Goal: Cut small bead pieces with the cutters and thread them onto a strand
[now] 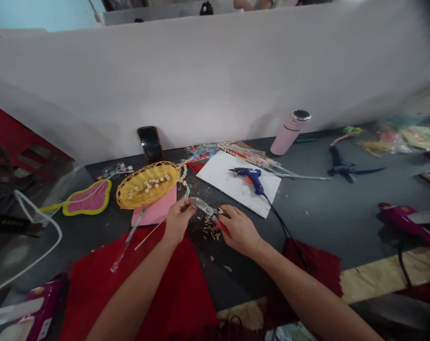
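In the middle of the table my right hand (240, 229) is closed around the red handle of a pair of pruning shears (202, 205), whose metal blades point left. My left hand (179, 218) is pinched shut at the blade tips. From its underside a thin wooden stick (149, 235) slants down to the left. Its other end is hidden by the fingers. Below the shears lies a scatter of small pale cut pieces (211, 229). A yellow woven basket (124, 192) with small whitish pieces in it stands left of my left hand, on a pink sheet (165, 208).
A blue glue gun (248, 175) lies on a white board (218, 170), its cord running toward the front edge. Behind are wrapped sticks (243, 154), a phone (150, 144) and a pink bottle (288, 135). Red cloth (179, 284) covers the front left.
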`<state>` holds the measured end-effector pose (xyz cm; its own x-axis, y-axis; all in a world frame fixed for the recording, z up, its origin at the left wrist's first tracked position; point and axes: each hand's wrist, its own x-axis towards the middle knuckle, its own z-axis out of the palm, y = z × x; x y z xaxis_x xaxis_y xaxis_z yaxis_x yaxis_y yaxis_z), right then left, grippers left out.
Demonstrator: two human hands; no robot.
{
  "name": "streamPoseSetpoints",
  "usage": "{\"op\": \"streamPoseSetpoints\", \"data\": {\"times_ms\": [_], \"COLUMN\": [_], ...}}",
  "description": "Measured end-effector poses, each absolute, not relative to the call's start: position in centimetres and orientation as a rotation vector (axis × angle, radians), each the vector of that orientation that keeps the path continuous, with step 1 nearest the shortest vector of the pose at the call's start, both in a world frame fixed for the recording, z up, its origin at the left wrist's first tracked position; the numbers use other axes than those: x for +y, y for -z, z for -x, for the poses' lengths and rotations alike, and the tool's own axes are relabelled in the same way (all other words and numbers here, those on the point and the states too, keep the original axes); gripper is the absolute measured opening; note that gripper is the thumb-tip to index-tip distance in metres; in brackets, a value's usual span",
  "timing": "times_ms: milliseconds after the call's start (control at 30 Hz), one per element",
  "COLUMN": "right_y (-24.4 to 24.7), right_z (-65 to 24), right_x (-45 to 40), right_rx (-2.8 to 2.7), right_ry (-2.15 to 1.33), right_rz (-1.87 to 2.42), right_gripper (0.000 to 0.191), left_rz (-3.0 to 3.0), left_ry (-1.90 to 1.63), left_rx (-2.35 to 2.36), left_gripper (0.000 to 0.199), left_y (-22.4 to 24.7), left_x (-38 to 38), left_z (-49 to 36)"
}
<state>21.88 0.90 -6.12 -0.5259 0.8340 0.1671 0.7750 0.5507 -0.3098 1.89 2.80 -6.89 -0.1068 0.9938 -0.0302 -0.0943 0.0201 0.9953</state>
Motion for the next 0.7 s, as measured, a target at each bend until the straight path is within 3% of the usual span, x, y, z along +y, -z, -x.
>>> {"op": "streamPoseSetpoints", "data": {"times_ms": [700], "right_y": [4.9], "right_z": [-22.0], "right_x": [0.8], "right_rx": [-2.543], "right_ry": [-0.364], "right_rz": [1.272], "right_gripper": [0.022], "left_rz": [-0.993], "left_ry": [-1.290], "left_rx": [1.108], "left_gripper": [0.008], "left_y": [7.4], "left_x": [2.9], "left_z": [-1.6]}}
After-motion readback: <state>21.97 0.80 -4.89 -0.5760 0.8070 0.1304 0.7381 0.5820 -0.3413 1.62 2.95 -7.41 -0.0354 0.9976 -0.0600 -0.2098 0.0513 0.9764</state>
